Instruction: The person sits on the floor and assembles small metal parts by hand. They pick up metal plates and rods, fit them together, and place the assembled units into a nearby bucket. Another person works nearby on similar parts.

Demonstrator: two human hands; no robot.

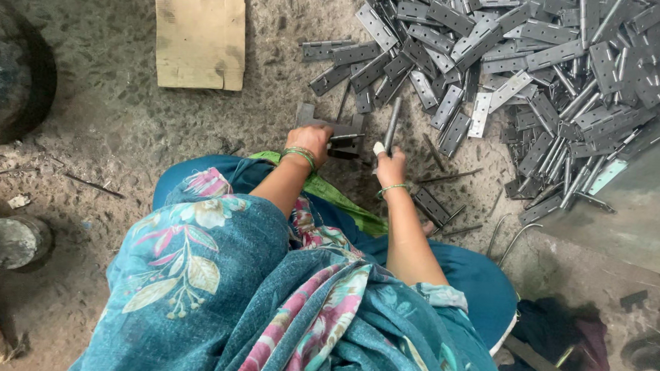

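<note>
My left hand (310,140) presses down on a grey metal hinge (346,137) that rests on a small dark metal block (347,150) on the floor. My right hand (391,166) grips a short metal rod (391,124), held upright-tilted beside the hinge. Both wrists wear green bangles. A large heap of grey metal hinges (521,60) spreads over the floor just beyond and to the right of my hands. My lap is covered by teal floral cloth.
A piece of cardboard (200,31) lies at the top left. A big dark round object (5,74) and a small metal cylinder (12,241) stand at the left. A grey metal sheet (642,204) lies at the right, with loose thin pins (453,175) near my knee.
</note>
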